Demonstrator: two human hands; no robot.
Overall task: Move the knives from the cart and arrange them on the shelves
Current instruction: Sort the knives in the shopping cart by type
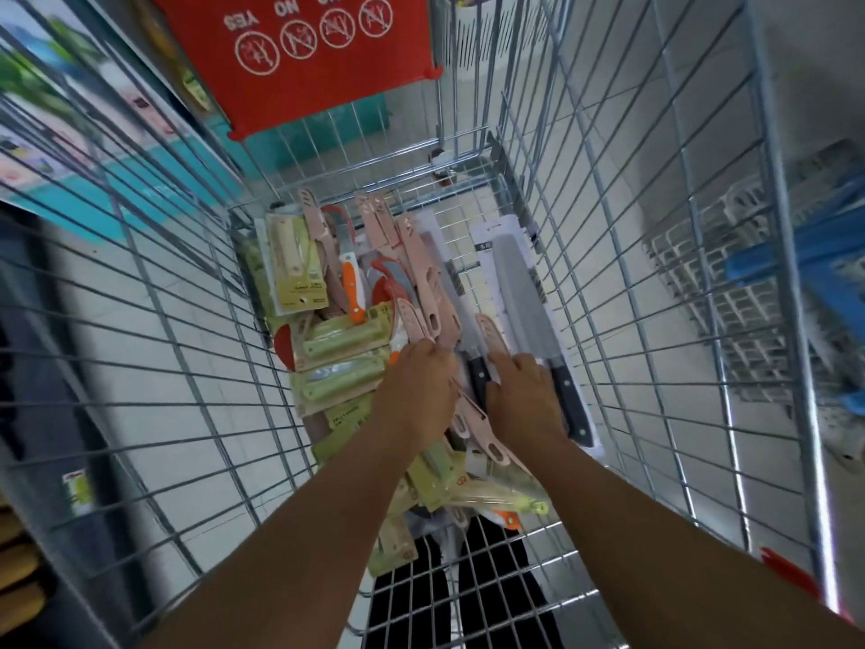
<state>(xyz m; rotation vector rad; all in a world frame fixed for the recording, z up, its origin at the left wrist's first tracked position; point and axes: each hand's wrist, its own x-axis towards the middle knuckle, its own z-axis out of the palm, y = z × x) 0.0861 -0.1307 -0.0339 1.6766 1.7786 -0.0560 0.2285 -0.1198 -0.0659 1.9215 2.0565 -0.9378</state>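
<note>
While both hands reach into the cart [552, 147], the cleaver [524, 292] lies lengthwise, its handle just beside the right hand [524, 395] (nearer; fingers flat, gripping nothing); left hand [421, 386] touches pink sheathed knives [421, 274].

The cart [608, 255] is open at the top, with wire walls closing in every side. Packaged knives [346, 339] crowd the floor's left and middle; bare mesh shows along the right wall, beside the cleaver [524, 302].
</note>
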